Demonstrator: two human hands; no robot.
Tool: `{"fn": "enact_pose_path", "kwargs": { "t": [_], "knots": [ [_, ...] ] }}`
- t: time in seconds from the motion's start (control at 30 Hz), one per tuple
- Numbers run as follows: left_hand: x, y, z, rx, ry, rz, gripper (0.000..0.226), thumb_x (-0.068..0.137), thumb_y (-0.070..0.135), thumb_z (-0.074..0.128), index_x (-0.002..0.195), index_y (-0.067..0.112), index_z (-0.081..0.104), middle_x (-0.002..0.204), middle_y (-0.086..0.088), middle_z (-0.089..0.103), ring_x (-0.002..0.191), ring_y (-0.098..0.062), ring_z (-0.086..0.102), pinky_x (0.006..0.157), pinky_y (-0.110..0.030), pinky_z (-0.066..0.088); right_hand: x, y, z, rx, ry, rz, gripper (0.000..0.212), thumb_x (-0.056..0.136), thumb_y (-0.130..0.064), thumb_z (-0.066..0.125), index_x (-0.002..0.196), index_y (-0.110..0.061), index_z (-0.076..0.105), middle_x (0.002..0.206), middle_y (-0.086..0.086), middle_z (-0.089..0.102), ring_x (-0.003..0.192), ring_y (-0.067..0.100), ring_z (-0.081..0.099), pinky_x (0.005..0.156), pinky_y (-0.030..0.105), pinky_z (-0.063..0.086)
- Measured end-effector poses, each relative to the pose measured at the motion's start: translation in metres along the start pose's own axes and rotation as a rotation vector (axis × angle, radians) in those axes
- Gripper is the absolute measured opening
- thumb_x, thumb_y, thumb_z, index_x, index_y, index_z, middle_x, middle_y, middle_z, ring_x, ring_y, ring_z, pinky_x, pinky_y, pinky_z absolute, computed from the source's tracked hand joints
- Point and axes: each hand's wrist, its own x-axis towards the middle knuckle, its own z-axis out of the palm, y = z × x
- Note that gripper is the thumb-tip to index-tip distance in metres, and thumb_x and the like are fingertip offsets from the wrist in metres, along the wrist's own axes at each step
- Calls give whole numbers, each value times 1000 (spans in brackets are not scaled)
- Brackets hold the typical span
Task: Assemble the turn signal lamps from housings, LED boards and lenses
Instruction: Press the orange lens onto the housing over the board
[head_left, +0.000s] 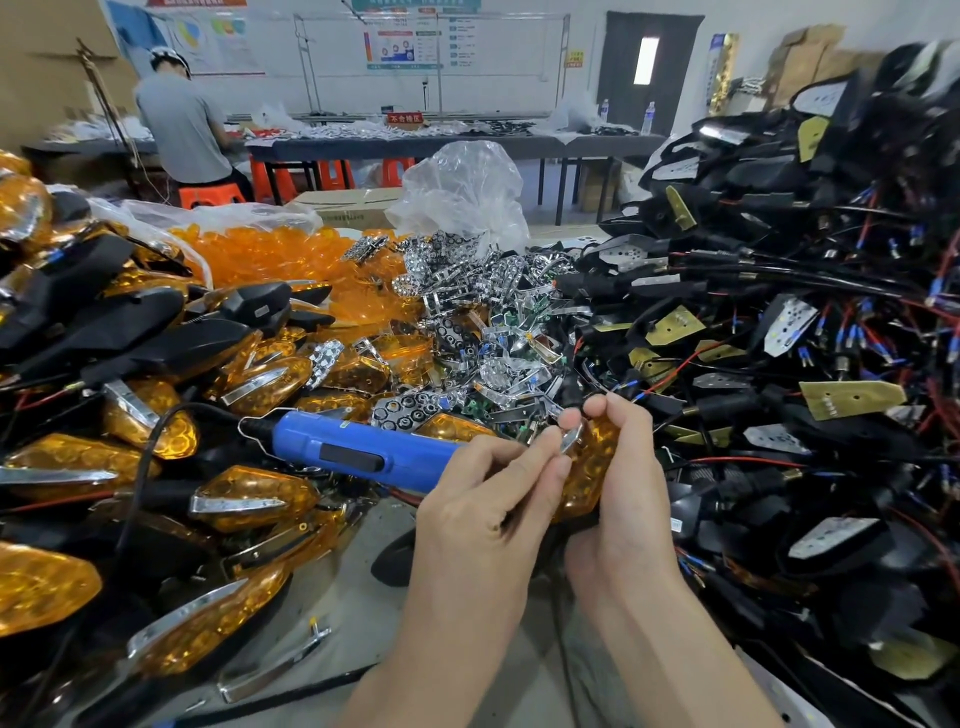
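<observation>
both hands meet low in the middle, close together, in front of the heaped parts; the right hand (623, 493) has its fingers curled round an amber lens (592, 470), thumb and fingertips up at its top end, holding it roughly upright beside the left hand (478, 514); the left thumb and forefinger are pressed together in a pinch on a small chrome trim strip (571, 439), which lies against the upper edge of the lens; its other fingers are folded in; whether a housing sits behind the lens i cannot tell, the right palm hides it; just left of the hands a blue electric screwdriver (358, 452) lies on its side on the parts, its cord looping away to the left; beyond it, a heap of assembled amber lamps (249, 499) with chrome strips; on the right, a high tangle of black housings (753, 169) with wires and led boards (852, 397); behind the hands, a pile of chrome reflectors (467, 317), and further back a bag of loose amber lenses (270, 249); in the background a person (179, 130) in a grey shirt sits at another table.
</observation>
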Motion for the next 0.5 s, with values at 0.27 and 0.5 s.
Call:
{"fn": "enact_pose_path", "kwargs": {
  "t": [0.27, 0.5],
  "knots": [
    [3, 1, -5, -42, -67, -7, 26, 93, 27, 62, 116, 26, 72, 80, 11, 57, 69, -1, 52, 64, -7, 35, 2, 0, -1, 17, 2, -9, 38, 93, -32, 54, 56, -28, 64, 68, -8, 65, 56, 10, 58, 51, 24, 49],
    [4, 2, -8, -67, -113, -9, 28, 93, 25, 63, 120, 25, 70, 79, 11, 56, 67, -1, 51, 61, -6, 34, 2, -1, -2, 7, -1, 2, 39, 93, -33, 54, 56, -27, 61, 65, -8, 63, 53, 11, 57, 52, 24, 49]
  ]
}}
